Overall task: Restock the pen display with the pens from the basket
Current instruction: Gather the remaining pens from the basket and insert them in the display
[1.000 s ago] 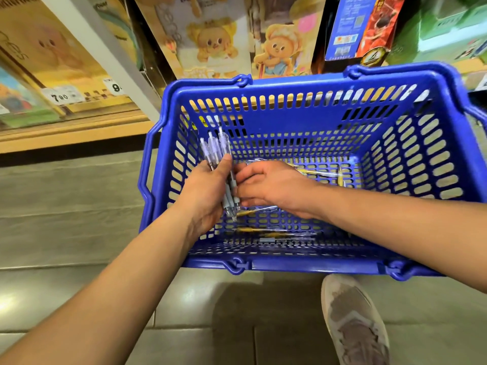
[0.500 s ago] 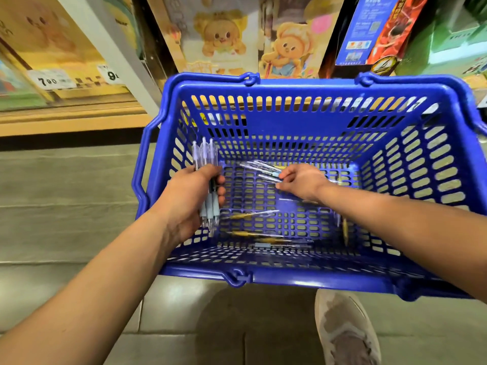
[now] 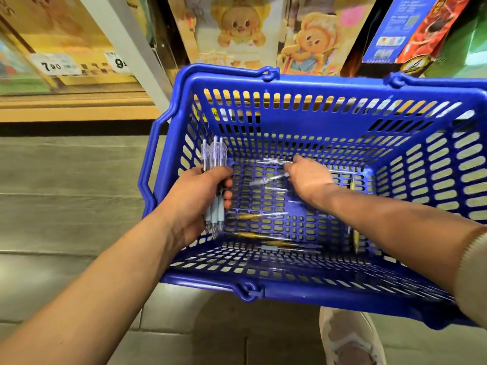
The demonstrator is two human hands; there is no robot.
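Observation:
A blue plastic basket stands on the floor in front of me. My left hand grips a bundle of clear pens with pale blue grips, upright inside the basket's left side. At the far end of the basket floor my right hand pinches clear pens lying there. Several loose pens with yellow grips lie on the basket floor nearer me, and one yellow-grip pen lies along the right side. No pen display shows in the frame.
Shelves with boxed toys and price tags stand behind the basket. A grey shelf upright rises at the basket's far left corner. My shoe rests on the tiled floor just behind the basket.
My right hand has moved from beside the left hand's bundle to the far end of the basket floor and taken hold of clear pens there. The left hand keeps its bundle.

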